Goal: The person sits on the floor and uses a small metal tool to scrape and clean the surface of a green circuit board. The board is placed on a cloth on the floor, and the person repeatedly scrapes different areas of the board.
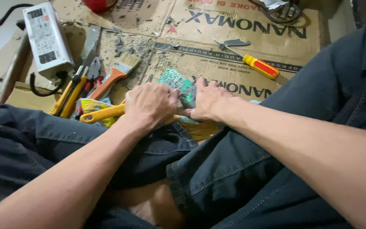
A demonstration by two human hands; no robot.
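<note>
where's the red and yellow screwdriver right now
The red and yellow screwdriver lies on the cardboard in the upper right of the head view, beyond the right hand.

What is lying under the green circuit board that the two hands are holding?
Under the green circuit board lies flattened brown cardboard strewn with grey dust. The left hand and right hand cover the board's near edge, so what lies beneath there cannot be seen.
</note>
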